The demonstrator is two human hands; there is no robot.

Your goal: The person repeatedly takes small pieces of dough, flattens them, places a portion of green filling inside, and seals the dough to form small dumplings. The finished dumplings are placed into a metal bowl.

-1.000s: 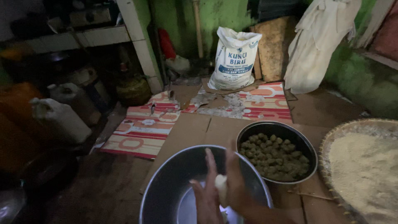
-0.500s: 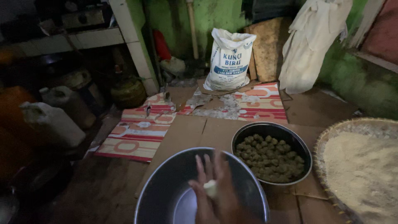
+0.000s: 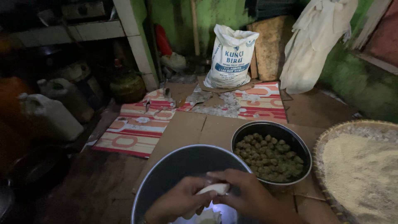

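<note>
Head view: two bare hands work low in the picture, over a large metal basin.
Dough piece (image 3: pixel 213 189): a small pale lump, held between both hands above the inside of the large basin (image 3: pixel 166 174).
Left hand (image 3: pixel 180 201): fingers curled under and around the lump, fingertips pinching its left end.
Right hand (image 3: pixel 246 195): fingers bent over the lump's right end, thumb and forefinger pressed on it; the two hands touch at the lump.
Basin floor: more pale dough (image 3: pixel 207 216) lies below the hands, partly hidden.
Smaller bowl (image 3: pixel 248 130): dark metal, just to the right of the basin, filled with small greenish-brown balls (image 3: pixel 269 157).
Woven tray (image 3: pixel 327 139): at the right edge, spread with pale crumbs (image 3: pixel 365 174).
Floor: flattened cardboard (image 3: pixel 186 128) under the vessels, a red-striped mat (image 3: pixel 132 132) beyond it.
Far side: a white sack (image 3: pixel 232 58) against the green wall (image 3: pixel 215 16), a hanging pale cloth (image 3: pixel 315 45), white jugs (image 3: pixel 54 116) at left.
</note>
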